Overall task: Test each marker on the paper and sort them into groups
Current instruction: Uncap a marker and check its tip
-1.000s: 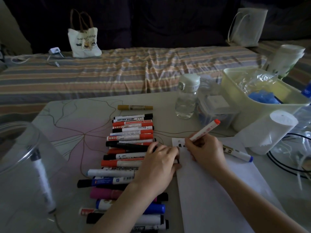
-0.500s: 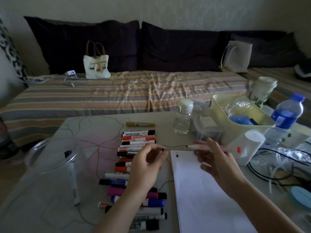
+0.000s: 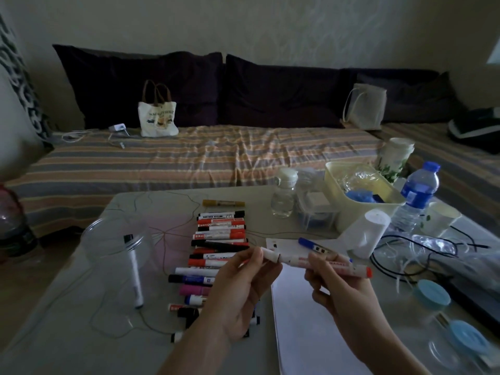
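Your right hand (image 3: 335, 282) grips the red-ended marker (image 3: 324, 263) above the paper (image 3: 303, 320). Your left hand (image 3: 243, 288) pinches its cap (image 3: 270, 254), beside the marker row (image 3: 216, 239).

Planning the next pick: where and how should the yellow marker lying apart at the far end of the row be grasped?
Probably pinch the yellow marker at mid-barrel, from above, fingers across its width. It lies flat, crosswise, apart from the marker row, so both long sides are free.

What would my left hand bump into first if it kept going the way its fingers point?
Probably nothing new: the left hand already pinches the cap of the red marker held by the right hand. Beyond that lies the paper, though depth is unclear.
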Demonstrator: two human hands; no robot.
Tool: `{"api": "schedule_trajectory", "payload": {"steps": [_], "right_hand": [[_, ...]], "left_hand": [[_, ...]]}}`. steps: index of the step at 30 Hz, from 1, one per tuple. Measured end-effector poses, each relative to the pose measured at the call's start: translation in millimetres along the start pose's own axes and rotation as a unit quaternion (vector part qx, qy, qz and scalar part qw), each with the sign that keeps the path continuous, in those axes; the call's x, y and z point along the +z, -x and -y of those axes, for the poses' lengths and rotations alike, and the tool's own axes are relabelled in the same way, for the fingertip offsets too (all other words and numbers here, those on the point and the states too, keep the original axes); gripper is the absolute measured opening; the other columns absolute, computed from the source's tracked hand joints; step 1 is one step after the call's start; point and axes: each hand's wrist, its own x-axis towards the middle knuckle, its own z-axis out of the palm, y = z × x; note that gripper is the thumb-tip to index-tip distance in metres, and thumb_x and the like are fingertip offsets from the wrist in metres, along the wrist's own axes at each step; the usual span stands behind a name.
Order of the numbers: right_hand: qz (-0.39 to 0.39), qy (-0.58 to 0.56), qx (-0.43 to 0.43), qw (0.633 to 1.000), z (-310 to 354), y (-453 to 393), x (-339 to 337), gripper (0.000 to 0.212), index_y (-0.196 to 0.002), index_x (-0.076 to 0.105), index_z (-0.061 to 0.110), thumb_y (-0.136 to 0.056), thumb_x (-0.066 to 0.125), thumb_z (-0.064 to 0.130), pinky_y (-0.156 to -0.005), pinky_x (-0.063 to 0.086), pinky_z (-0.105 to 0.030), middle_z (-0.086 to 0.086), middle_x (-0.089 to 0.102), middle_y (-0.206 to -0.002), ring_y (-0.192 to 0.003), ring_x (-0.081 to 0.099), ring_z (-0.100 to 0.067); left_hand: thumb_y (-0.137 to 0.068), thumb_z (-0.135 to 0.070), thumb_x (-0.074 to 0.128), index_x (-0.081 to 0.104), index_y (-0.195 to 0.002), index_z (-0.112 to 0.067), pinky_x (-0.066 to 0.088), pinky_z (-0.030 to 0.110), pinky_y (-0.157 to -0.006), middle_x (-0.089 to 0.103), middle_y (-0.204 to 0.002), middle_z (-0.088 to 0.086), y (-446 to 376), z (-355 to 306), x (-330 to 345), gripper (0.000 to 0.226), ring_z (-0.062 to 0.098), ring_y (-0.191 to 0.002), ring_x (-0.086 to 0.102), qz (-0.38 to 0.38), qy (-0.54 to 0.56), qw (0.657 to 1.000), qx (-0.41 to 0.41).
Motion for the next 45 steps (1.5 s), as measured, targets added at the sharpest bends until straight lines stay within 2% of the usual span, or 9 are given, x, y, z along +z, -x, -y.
{"api": "schedule_trajectory", "payload": {"steps": [8,20,27,30,32,34,37,40,45], "right_hand": [[0.008,-0.021,-0.007,1.000,-4,7,1,0.031,-0.091,0.071,0.002,-0.072,0.073,0.026,-0.072,0.050,-0.037,-0.020,0.072,-0.081,-0.072,0.061,-0.024],[-0.005,-0.091,0.058,0.994,-20,-3,1,0.028,-0.090,0.068,-0.001,-0.074,0.072,0.022,-0.069,0.053,-0.028,-0.015,0.070,-0.077,-0.071,0.066,-0.017],[0.072,-0.120,0.217,0.966,-24,-13,-33,0.028,-0.097,0.073,0.002,-0.079,0.069,0.023,-0.076,0.053,-0.034,-0.016,0.071,-0.090,-0.075,0.062,-0.021],[0.086,0.084,0.160,0.980,-18,-27,-51,0.030,-0.105,0.074,0.007,-0.081,0.068,0.025,-0.074,0.056,-0.028,-0.009,0.075,-0.095,-0.077,0.066,-0.017],[0.128,0.388,0.026,0.912,-18,-37,-54,0.023,-0.108,0.072,0.017,-0.087,0.066,0.024,-0.072,0.055,-0.017,0.003,0.074,-0.086,-0.074,0.068,-0.005],[0.184,0.548,-0.068,0.813,-21,-48,-47,0.018,-0.109,0.068,0.024,-0.093,0.061,0.028,-0.071,0.052,-0.012,0.010,0.069,-0.084,-0.072,0.066,-0.001],[0.090,0.569,-0.123,0.808,-25,-78,-48,0.020,-0.104,0.070,0.026,-0.093,0.058,0.039,-0.066,0.055,-0.021,0.007,0.069,-0.082,-0.068,0.064,-0.007],[-0.045,0.594,-0.171,0.784,-30,-125,-74,0.027,-0.099,0.074,0.014,-0.095,0.059,0.035,-0.070,0.058,-0.040,-0.004,0.070,-0.083,-0.070,0.064,-0.020],[-0.034,0.715,-0.103,0.690,-49,-178,-93,0.017,-0.107,0.068,0.002,-0.095,0.058,0.011,-0.085,0.056,-0.037,-0.014,0.067,-0.107,-0.093,0.064,-0.026]], "left_hand": [[-0.088,-0.014,0.063,0.067,-0.108,-0.006,0.060,0.029,-0.076,0.074,-0.100,0.013,6,7,8,0.022,0.021,-0.093,0.072,-0.019,-0.033,0.999,0.038],[-0.089,-0.013,0.063,0.070,-0.099,-0.014,0.050,0.010,-0.057,0.075,-0.083,-0.006,0,23,11,0.012,0.003,-0.077,0.071,-0.063,-0.154,0.980,0.109],[-0.088,-0.006,0.062,0.068,-0.102,-0.006,0.055,0.017,-0.068,0.075,-0.095,0.005,-15,28,-8,0.015,0.016,-0.090,0.072,-0.013,-0.155,0.984,0.088],[-0.089,-0.006,0.062,0.069,-0.101,-0.009,0.054,0.016,-0.071,0.075,-0.097,-0.001,-24,29,-17,0.014,0.011,-0.092,0.070,-0.004,-0.222,0.968,0.119],[-0.090,-0.004,0.061,0.069,-0.101,-0.010,0.053,0.015,-0.073,0.075,-0.099,-0.003,-31,30,-18,0.014,0.009,-0.092,0.070,0.009,-0.281,0.951,0.132],[-0.091,-0.009,0.062,0.068,-0.105,-0.015,0.053,0.016,-0.075,0.074,-0.101,-0.004,-41,33,-20,0.016,0.006,-0.092,0.069,0.014,-0.355,0.922,0.152],[-0.089,-0.020,0.067,0.060,-0.110,-0.027,0.046,0.006,-0.074,0.065,-0.104,-0.018,-56,33,-26,0.023,-0.006,-0.095,0.060,-0.016,-0.489,0.847,0.209],[-0.090,-0.014,0.064,0.062,-0.102,-0.027,0.044,0.001,-0.072,0.063,-0.099,-0.020,-62,29,-33,0.018,-0.010,-0.092,0.057,-0.010,-0.530,0.813,0.239],[-0.088,-0.007,0.064,0.064,-0.094,-0.027,0.048,0.006,-0.076,0.064,-0.094,-0.018,-65,25,-48,0.022,-0.008,-0.088,0.059,0.034,-0.599,0.756,0.262]]}}
